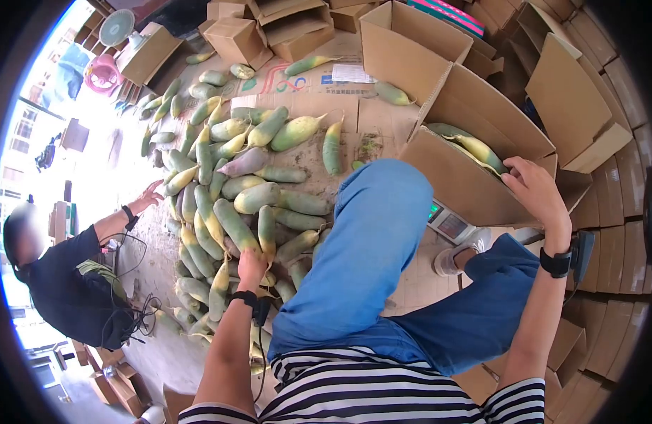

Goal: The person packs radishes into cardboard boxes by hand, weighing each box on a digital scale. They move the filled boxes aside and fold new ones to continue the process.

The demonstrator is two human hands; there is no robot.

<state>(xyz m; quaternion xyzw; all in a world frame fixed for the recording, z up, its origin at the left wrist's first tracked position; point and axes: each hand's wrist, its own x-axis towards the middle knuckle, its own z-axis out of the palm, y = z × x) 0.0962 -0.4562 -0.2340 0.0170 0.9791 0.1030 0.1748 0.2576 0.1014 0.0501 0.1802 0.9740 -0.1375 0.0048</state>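
Observation:
My left hand (251, 268) reaches into a large pile of green radishes (206, 226), its fingers closed round the lower end of a long green radish (232, 222). On the right, an open cardboard box (453, 169) holds green radishes (480, 150) with yellowish ends. My right hand (530, 185) reaches over the box's near side, with curled fingers at the end of the topmost radish there; its fingertips are partly hidden. A scale with a lit green display (447, 222) shows beside the box, close to my knee.
Another person (71, 275) sits at the left, one hand (148, 196) stretched to the pile. Empty cartons (290, 32) stand at the back, and stacked cardboard boxes (609, 205) line the right. A paper sheet (352, 73) lies on flattened cardboard; dark cables (138, 318) lie lower left.

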